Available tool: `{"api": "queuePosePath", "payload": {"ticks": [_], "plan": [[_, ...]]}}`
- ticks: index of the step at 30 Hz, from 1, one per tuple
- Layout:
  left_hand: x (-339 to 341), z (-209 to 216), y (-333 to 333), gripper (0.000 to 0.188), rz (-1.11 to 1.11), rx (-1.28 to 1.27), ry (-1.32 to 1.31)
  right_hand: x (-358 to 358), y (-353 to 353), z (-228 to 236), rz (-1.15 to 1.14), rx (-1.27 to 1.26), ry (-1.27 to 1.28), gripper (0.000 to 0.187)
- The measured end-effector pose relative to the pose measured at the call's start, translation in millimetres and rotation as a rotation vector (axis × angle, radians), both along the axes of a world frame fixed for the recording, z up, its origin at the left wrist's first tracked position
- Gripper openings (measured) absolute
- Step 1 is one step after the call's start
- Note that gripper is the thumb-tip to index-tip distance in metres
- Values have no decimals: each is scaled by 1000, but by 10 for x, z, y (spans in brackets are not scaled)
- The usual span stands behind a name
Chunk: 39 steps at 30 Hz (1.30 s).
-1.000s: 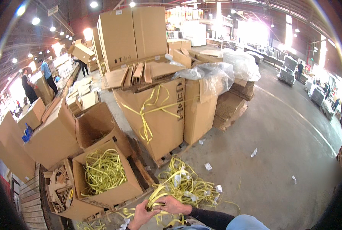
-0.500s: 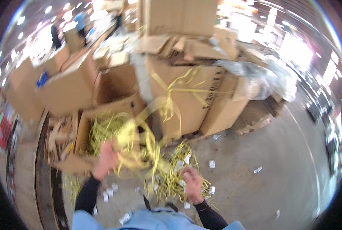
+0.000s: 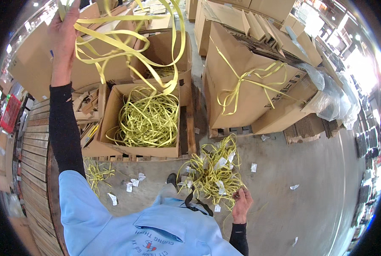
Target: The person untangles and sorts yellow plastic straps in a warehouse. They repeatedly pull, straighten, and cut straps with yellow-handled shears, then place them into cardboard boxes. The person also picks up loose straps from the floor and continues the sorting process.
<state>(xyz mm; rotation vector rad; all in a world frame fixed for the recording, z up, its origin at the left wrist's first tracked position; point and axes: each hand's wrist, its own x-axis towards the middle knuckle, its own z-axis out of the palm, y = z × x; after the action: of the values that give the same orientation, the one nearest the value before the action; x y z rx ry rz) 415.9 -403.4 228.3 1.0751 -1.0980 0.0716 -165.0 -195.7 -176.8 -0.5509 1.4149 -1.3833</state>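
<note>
Yellow straps (image 3: pixel 128 52) trail from left hand (image 3: pixel 64 36)

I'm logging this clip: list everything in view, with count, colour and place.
Front open carton: one, brown, left of centre
Heaped straps: uncountable, yellow, inside that carton
Rear open carton: one, brown, just behind
Cardboard scraps: several, brown, left of the front carton
Tall carton: one, brown, right of centre
Tied strap: uncountable strands, yellow, across the tall carton
Plastic film: uncountable, clear, right
Floor pile: one, yellow straps, centre
Paper bits: several, white, floor
Crate: one, red, far left
Held straps: several, yellow, upper left
Left hand: one, bare, raised, gripping straps
Right hand: one, bare, at the floor pile's edge
</note>
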Motion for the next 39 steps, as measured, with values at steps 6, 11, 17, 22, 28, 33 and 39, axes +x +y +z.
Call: {"api": "queuePosePath", "payload": {"ticks": [6, 11, 17, 22, 28, 33, 39], "plan": [[588, -759, -571, 30, 24, 145, 50, 764, -133, 61, 111, 101, 108, 19], [777, -1422, -633, 20, -257, 163, 422, 1020, -238, 171, 223, 205, 375, 26], [1389, -2379, -1025, 17, 25, 260, 363, 1156, -403, 286, 239, 225, 412, 28], [1760, -4502, -1171, 30, -21, 660, 45, 1216, -457, 160, 338, 245, 566, 27], [1594, -6555, 43, 75, -188, 1907, -176, 1102, -216, -144, 436, 298, 702, 30], [758, -6721, 618, 59, 53, 1551, -201, 798, 133, -499, 528, 353, 860, 29], [-377, -6949, 1884, 57, -263, 1469, -203, 305, 452, -1786, 483, 526, 772, 27]]}}
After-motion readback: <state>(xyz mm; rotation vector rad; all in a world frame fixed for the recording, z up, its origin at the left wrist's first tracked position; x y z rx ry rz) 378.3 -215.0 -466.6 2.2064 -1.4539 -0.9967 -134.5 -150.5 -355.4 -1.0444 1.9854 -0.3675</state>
